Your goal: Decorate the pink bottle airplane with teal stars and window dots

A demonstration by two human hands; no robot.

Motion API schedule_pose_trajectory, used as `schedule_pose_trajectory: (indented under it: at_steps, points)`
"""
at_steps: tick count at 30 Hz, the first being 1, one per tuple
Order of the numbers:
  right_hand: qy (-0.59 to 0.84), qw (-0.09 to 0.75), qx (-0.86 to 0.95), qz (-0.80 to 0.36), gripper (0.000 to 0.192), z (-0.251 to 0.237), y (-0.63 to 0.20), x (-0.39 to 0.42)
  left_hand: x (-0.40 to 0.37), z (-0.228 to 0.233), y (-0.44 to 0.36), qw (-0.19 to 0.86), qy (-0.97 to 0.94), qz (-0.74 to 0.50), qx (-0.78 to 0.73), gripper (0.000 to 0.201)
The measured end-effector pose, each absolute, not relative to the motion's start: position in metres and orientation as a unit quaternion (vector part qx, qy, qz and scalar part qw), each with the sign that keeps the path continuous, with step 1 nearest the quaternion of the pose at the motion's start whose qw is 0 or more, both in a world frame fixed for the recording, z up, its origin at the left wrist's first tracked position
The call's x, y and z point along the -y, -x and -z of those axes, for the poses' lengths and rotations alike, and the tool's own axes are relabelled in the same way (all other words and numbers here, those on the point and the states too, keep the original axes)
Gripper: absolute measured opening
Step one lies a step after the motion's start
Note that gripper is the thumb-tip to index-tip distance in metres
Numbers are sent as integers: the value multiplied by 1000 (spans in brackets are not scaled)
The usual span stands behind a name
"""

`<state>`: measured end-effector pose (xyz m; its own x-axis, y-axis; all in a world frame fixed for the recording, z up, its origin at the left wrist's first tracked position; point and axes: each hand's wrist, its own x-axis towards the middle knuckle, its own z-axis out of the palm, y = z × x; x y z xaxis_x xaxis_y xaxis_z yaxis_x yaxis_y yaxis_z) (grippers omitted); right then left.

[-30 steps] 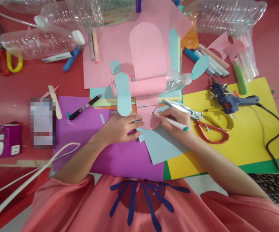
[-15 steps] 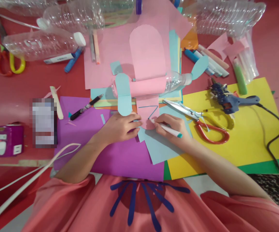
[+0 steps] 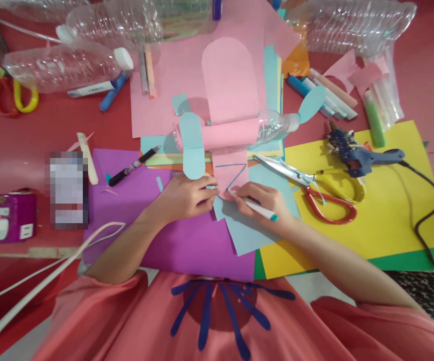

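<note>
Leftward slides the marker point(image 3: 254, 206) in the closed right hand point(image 3: 264, 200), tip on the pink flap's point(image 3: 230, 175) lower edge; left hand point(image 3: 185, 198) presses flat at nine o'clock; scissors point(image 3: 307, 188) crowd three o'clock.

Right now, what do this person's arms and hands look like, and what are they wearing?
Both hands, the left hand and the right hand, are bare, with no gloves, rings or watch in view. The forearms are uncovered. Loose coral-pink sleeves start near the elbows, part of a coral-pink top with a dark blue fan-shaped print on the front.
</note>
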<state>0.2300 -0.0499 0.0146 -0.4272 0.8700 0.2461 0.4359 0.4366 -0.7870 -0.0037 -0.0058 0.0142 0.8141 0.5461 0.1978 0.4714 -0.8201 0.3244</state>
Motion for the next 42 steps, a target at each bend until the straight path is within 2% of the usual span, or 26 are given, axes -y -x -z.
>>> schedule_pose_trajectory:
  at_steps: [10, 22, 26, 31, 35, 42]
  points:
    - [405, 339, 780, -336, 9, -14, -225, 51, 5, -13, 5, 124, -947, -147, -256, 33]
    - [393, 324, 761, -401, 11, -15, -225, 52, 4, -13, 4, 121, -946, -162, -254, 31]
    - [466, 381, 647, -467, 18, -9, -229, 46, 4, -12, 5, 135, -944, -151, -259, 30]
    - [517, 465, 566, -443, 23, -2, -236, 25, 4, -12, 4, 152, -938, -169, -262, 29]
    - [534, 445, 586, -416, 20, 0, -239, 16, 4, -13, 4, 155, -938, -160, -266, 32]
    - [523, 404, 625, -416, 31, -2, -239, 17, 5, -14, 4, 154, -938, -154, -271, 32]
